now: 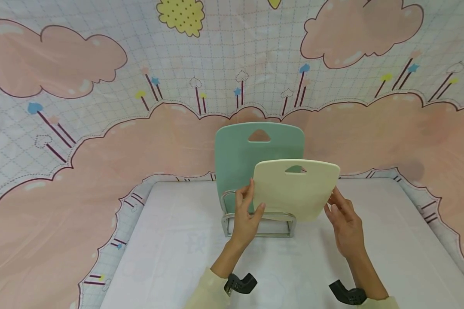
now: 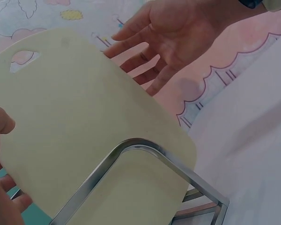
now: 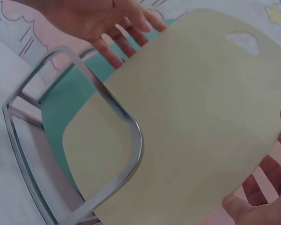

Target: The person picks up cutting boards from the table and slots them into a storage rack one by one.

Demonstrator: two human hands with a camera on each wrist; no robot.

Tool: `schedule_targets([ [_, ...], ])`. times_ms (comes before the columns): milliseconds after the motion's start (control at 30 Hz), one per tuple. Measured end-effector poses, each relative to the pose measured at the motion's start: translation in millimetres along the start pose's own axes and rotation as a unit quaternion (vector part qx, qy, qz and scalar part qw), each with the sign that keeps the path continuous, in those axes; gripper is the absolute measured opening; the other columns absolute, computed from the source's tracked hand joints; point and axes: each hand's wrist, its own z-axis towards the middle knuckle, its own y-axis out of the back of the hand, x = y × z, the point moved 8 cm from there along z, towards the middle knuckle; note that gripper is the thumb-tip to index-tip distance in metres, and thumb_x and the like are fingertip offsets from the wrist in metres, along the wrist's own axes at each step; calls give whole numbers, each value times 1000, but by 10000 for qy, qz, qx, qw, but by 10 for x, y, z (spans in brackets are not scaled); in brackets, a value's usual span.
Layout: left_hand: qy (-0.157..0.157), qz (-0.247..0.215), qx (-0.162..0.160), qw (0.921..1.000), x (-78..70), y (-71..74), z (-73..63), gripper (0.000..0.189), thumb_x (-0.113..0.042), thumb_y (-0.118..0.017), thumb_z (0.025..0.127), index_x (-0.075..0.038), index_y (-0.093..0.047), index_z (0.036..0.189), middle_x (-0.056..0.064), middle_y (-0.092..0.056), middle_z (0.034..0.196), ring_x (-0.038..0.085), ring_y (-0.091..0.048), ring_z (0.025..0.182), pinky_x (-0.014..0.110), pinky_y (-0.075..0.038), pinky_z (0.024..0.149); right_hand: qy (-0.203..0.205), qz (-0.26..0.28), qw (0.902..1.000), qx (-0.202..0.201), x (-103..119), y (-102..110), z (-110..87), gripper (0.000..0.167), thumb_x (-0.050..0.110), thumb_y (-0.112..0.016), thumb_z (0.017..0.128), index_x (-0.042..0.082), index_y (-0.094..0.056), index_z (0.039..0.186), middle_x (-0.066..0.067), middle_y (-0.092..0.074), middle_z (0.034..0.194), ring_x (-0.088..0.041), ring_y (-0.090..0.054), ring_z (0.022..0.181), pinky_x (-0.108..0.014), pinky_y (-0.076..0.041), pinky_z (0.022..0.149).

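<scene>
A cream cutting board [image 1: 294, 189] with a handle cutout stands tilted, its lower part behind the front loop of a metal rack [image 1: 291, 223]. In the head view its bottom edge is above the rack's base and its right side extends past the rack. My left hand [image 1: 247, 214] holds the board's left edge, thumb on the front side and fingers around the edge. The right hand [image 1: 346, 227] holds the opposite edge with its fingertips; its palm is apart from the board. Behind stands a larger green cutting board [image 1: 236, 159], upright in the rack's rear slot.
The rack stands on a white tabletop [image 1: 170, 257]. Behind the table hangs a patterned cloth [image 1: 139, 146] with pink clouds and a grid. A black wrist camera [image 1: 240, 283] sits on the left wrist, and another [image 1: 348, 294] on the right.
</scene>
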Motion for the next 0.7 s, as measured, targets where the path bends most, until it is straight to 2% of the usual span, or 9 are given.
schedule_targets([
  [67, -139, 15, -37, 9999, 93, -4, -3, 66, 4, -58, 92, 1, -25, 149, 18, -33, 132, 27, -32, 120, 42, -40, 89, 10, 28, 10000, 6, -3, -11, 0, 48, -1, -38, 102, 7, -32, 149, -17, -36, 122, -23, -37, 126, -31, -35, 99],
  [133, -316, 50, -79, 9995, 185, 1, -6, 67, 2, -59, 92, -3, -25, 150, 16, -34, 132, 26, -33, 121, 43, -36, 97, 44, 28, 10000, 45, 2, -30, -3, 48, -1, -38, 101, 6, -32, 149, -18, -36, 122, -24, -37, 126, -32, -35, 99],
  [233, -457, 93, -122, 9988, 208, 24, -5, 68, 0, -60, 92, -4, -25, 150, 15, -35, 130, 26, -34, 121, 41, -34, 99, 130, 2, 9998, 141, 13, -56, -5, 49, -3, -38, 101, 6, -31, 148, -18, -36, 122, -24, -37, 126, -32, -35, 99],
  [433, -254, 123, -5, 9996, 218, 46, 2, 68, -2, -59, 93, -5, -23, 151, 13, -33, 132, 24, -30, 118, 49, -37, 93, 199, -93, 9994, 255, 10, -72, 10, 49, -3, -38, 101, 6, -31, 148, -18, -36, 120, -22, -37, 126, -30, -35, 99],
  [567, -43, 133, -10, 9999, 178, 90, 0, 68, 2, -58, 92, -1, -22, 150, 18, -31, 133, 27, -29, 120, 50, -34, 96, 171, -233, 9991, 319, -16, -107, 19, 48, -2, -39, 101, 8, -32, 148, -19, -36, 119, -22, -37, 125, -29, -36, 99],
  [700, -2, 110, 27, 9999, -23, 148, 7, 67, 7, -57, 91, 8, -20, 147, 25, -30, 131, 36, -29, 123, 47, -29, 102, 73, -283, 9992, 266, -23, -160, 35, 48, 1, -41, 101, 8, -33, 148, -20, -36, 117, -21, -37, 125, -27, -37, 99],
])
